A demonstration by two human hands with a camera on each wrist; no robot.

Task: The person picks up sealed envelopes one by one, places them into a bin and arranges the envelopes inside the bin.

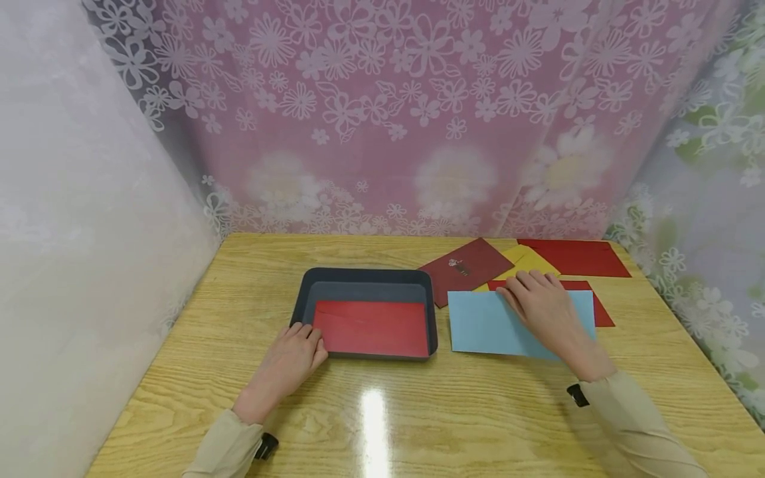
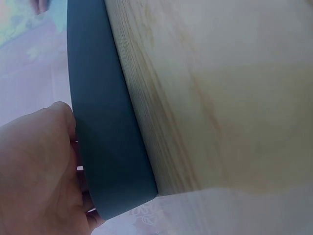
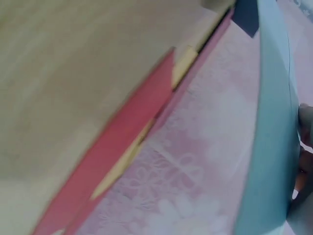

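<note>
At the near left corner of a dark grey tray (image 1: 367,275), my left hand (image 1: 287,358) grips the rim, fingers over the edge. The left wrist view shows that hand (image 2: 39,171) against the tray's outer wall (image 2: 107,112). Inside the tray lies a red envelope (image 1: 370,328). To the right of it, my right hand (image 1: 540,312) holds a light blue envelope (image 1: 484,325) by its upper edge. Seen from the right wrist, the blue envelope (image 3: 271,122) is raised off the table, fingertips (image 3: 305,132) at its far side.
Behind the blue envelope, several others overlap on the table: a maroon one (image 1: 478,255) with a small picture, a yellow one (image 1: 534,259), a red one (image 1: 602,312) partly covered, and another red one (image 1: 580,257) at the back. A flowered curtain (image 1: 370,166) hangs behind the table (image 1: 335,411).
</note>
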